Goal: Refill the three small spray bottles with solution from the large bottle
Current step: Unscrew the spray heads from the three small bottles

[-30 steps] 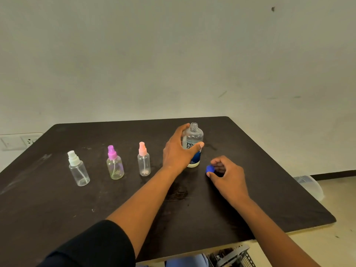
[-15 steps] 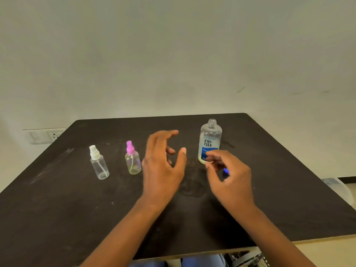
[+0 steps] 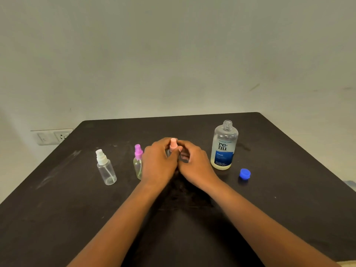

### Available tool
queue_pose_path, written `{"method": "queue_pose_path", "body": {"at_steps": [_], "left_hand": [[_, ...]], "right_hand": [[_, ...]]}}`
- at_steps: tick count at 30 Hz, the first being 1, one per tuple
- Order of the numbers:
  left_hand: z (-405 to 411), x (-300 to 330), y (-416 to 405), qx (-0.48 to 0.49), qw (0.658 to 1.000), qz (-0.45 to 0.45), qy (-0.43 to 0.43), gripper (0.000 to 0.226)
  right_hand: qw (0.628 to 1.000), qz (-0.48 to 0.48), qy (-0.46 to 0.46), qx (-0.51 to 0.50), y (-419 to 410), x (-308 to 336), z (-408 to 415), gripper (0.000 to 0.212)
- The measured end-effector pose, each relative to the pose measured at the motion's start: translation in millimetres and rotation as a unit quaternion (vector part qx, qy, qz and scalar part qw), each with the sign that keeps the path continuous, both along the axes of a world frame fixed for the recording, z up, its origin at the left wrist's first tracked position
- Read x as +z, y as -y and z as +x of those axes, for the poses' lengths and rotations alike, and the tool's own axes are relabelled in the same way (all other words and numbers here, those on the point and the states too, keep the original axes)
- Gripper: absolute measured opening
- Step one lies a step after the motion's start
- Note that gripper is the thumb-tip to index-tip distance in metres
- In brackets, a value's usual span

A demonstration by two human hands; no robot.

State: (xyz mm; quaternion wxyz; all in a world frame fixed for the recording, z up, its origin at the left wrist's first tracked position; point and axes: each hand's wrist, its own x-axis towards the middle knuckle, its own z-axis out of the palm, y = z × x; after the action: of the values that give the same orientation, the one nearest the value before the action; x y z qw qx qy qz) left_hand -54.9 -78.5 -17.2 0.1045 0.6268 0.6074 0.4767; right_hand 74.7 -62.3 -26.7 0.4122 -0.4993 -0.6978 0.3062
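On the dark tabletop (image 3: 57,218) the things stand in a row, and from the left comes first the white-capped spray bottle (image 3: 106,168), upright and clear, a thin dip tube visible inside, seemingly empty; next the magenta-capped spray bottle (image 3: 138,162), upright, with a faint yellowish tint, its right flank hidden behind the left hand (image 3: 159,163); then the pink-capped spray bottle (image 3: 173,144), upright between both hands, only its cap and a sliver of clear body showing. The left hand curls round that bottle's body from the left; the right hand (image 3: 193,163) closes in from the right, its fingertips pinched at the base of the pink cap; both hands are thus grasping this one bottle, and neither is nearer than the other. Its long axis runs vertical, straight up from the tabletop, which is what the coming move turns on: I judge that the right hand must twist the cap about that axis while the left holds the body steady. Whether the bottle rests on the tabletop or is lifted slightly I cannot tell. To the right, just beside the right hand, stands the large bottle (image 3: 224,147), upright, its threaded neck uncapped, a blue label on its front and a low band of pale liquid at the bottom; further right lies its blue cap (image 3: 245,173), apart from it.
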Motion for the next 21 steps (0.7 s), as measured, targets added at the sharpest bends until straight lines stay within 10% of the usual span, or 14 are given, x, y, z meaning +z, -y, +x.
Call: {"method": "queue_pose_path", "body": {"at_steps": [8, 21], "left_hand": [[3.3, -2.4, -23.1, -0.062, 0.986, 0.042, 0.147, 0.016], [8.9, -13.0, -19.2, -0.076, 0.982, 0.097, 0.145, 0.009]], "right_hand": [[0.992, 0.081, -0.096, -0.023, -8.2, -16.3, -8.4, 0.066], [0.98, 0.175, -0.062, -0.073, -17.8, -27.3, -1.9, 0.055]]}}
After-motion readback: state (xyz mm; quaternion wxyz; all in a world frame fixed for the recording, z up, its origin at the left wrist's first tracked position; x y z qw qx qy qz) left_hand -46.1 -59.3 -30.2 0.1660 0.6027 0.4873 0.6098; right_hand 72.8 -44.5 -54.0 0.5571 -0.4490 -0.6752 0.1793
